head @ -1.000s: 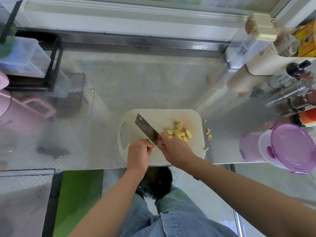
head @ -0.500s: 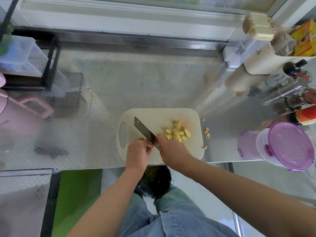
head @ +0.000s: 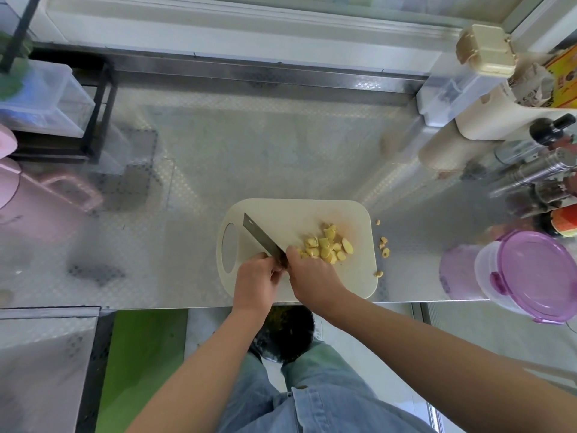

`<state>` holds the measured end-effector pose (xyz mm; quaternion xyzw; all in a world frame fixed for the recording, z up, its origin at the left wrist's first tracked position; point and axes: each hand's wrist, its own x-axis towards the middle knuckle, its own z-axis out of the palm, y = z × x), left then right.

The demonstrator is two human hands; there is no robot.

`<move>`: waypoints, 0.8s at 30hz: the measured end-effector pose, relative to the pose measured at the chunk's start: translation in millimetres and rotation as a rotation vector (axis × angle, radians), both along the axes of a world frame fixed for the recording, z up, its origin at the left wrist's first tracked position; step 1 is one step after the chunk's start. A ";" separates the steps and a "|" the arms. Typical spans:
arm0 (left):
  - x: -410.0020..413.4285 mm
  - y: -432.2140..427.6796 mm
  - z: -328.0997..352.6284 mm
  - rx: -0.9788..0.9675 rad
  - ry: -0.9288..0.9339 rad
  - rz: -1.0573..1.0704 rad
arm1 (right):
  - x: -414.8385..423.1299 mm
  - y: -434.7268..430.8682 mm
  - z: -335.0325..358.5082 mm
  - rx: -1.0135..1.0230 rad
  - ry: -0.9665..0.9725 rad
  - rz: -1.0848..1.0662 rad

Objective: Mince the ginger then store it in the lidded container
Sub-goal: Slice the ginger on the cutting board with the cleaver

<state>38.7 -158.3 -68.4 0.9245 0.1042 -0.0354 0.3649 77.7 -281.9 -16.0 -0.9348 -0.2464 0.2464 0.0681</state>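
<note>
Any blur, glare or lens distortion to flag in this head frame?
Head view: sharp at centre on the cream cutting board, yellow ginger pieces and steel cleaver; pink jug at the left edge is smeared; the wide lens tilts the purple-lidded clear container outward; embossed metal counter shows soft sheen and hazy reflections, no hard shadows.

No legible text. Yellow box (head: 565, 77) and red-labelled bottle (head: 565, 222) carry print, too blurred to read.

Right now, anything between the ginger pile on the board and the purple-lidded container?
Only a few stray ginger bits lie on the counter between the ginger pile and the container to its right. The real block is the purple lid, closed on the container. The right hand grips the knife.
</note>
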 end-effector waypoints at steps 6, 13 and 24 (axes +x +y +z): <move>-0.2 0.5 -1.1 -0.035 0.002 0.009 | 2.4 -2.8 1.2 0.002 0.008 0.021; 1.3 1.1 6.9 -0.031 -0.024 -0.009 | 0.2 0.0 -6.2 0.000 0.007 0.034; -0.8 2.0 3.2 -0.023 -0.009 0.007 | 16.2 10.9 -9.1 0.098 0.076 -0.187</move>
